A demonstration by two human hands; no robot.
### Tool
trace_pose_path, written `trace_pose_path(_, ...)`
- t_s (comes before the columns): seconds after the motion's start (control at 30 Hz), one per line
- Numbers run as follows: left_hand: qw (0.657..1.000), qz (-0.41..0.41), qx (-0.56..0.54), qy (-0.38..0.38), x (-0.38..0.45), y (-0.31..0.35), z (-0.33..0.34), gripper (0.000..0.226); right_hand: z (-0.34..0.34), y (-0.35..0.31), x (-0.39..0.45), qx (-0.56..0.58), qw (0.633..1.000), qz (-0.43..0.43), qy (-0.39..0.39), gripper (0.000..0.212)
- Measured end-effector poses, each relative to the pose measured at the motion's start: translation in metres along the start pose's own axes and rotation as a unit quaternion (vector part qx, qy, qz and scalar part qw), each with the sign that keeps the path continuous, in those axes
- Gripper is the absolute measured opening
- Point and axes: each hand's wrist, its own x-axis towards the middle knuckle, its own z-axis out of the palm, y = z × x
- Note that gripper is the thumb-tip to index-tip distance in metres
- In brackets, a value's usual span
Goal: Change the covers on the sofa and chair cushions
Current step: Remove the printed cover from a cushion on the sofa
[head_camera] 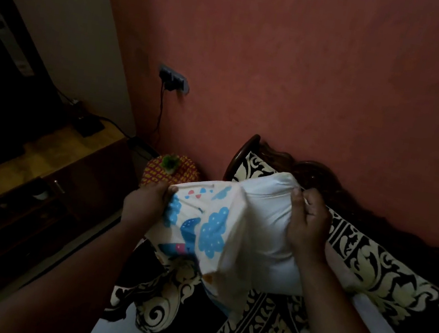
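A plain white cushion is held up over the sofa, partly inside a white cover printed with blue clouds and pink drops. My left hand grips the cover's left edge. My right hand curls over the top right of the cushion and pinches its fabric. The lower end of the cover hangs loose toward the seat. The sofa carries a black cover with a cream floral pattern.
A dark carved wooden sofa frame stands against the red wall. A round yellow-and-pink patterned stool or pouf sits in the corner under a wall socket with a cable. A low wooden cabinet stands at the left.
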Motion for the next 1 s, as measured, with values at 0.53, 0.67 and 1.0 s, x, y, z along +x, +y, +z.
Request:
trace_pose_path(0.53,0.964,-0.081,-0.086,-0.236,-0.014,0.065,0.014,0.092,-0.003,0.026,-0.006,0.010,0.998,0.049,-0.037,0.039)
trace_pose_path(0.67,0.979,-0.055,-0.008,-0.194,-0.013,0.045,0.020,0.045,-0.011,0.042,-0.007,-0.002,0.996,0.080,-0.027,0.040)
trace_pose_path(1.0,0.951,-0.133,-0.067,-0.269,-0.017,0.006,0.033,0.039,-0.031,0.103,-0.031,-0.030,0.979,0.196,0.056,0.039)
